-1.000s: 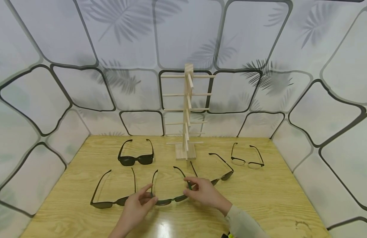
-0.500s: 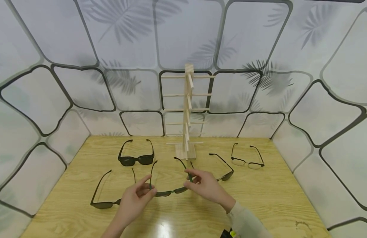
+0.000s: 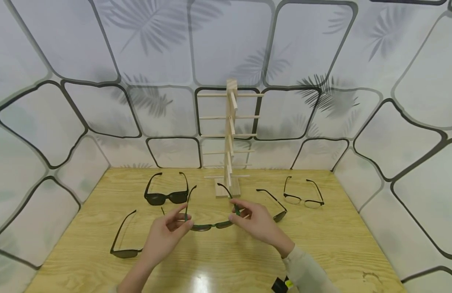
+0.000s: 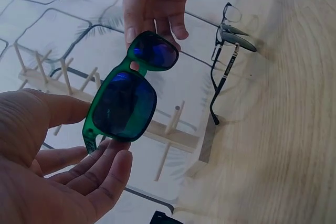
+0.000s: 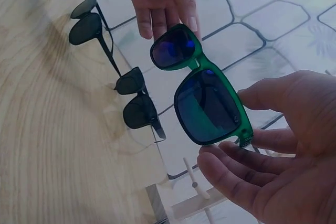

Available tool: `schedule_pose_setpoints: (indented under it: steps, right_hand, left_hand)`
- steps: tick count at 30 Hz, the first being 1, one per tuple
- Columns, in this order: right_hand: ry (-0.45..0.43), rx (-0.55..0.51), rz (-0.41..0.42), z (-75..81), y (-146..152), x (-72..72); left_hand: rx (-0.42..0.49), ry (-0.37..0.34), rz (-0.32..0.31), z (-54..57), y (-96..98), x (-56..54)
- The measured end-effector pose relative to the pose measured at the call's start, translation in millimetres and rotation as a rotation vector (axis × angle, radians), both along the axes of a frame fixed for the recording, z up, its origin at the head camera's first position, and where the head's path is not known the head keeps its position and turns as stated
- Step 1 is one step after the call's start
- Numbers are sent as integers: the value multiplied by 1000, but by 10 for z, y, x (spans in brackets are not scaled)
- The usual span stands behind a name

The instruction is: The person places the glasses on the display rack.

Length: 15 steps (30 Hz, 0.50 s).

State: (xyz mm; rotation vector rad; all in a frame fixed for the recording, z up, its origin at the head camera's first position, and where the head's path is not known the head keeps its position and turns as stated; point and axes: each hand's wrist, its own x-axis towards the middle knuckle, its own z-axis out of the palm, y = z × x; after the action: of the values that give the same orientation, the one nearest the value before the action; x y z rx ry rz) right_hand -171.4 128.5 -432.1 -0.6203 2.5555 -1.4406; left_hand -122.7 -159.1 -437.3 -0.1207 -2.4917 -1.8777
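Observation:
A pair of green-framed sunglasses (image 3: 202, 228) with dark bluish lenses (image 4: 125, 106) is held up over the table, temples unfolded and pointing away from the person. My left hand (image 3: 165, 234) pinches it by the hinge end on the left, thumb against the frame and fingers at the temple. At the opposite hinge my right hand (image 3: 257, 221) pinches it the same way. In the right wrist view the green front (image 5: 207, 106) faces the camera. Beyond the sunglasses stands a wooden display rack (image 3: 229, 138) with several crossbars and a square base (image 3: 221, 189).
Black sunglasses (image 3: 158, 199) lie at the back left, and another dark pair (image 3: 126, 253) lies front left, partly behind my left hand. Sunglasses (image 3: 280, 216) partly covered by my right hand and thin-rimmed eyeglasses (image 3: 314, 204) lie to the right. Patterned walls enclose the table (image 3: 218, 268).
Both hands have lifted the green sunglasses off the table and carried them up and forward toward the rack. The other glasses have stayed in place.

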Motion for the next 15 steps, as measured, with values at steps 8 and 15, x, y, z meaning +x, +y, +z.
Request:
schedule_pose_setpoints:
  steps: [8, 15]
  right_hand:
    - [0, -36, -26, 99, 50, -18]
    - [2, -61, -60, 138, 103, -50]
  left_hand:
    - [-14, 67, -12, 46, 41, -87]
    - [-2, 153, -18, 20, 96, -191]
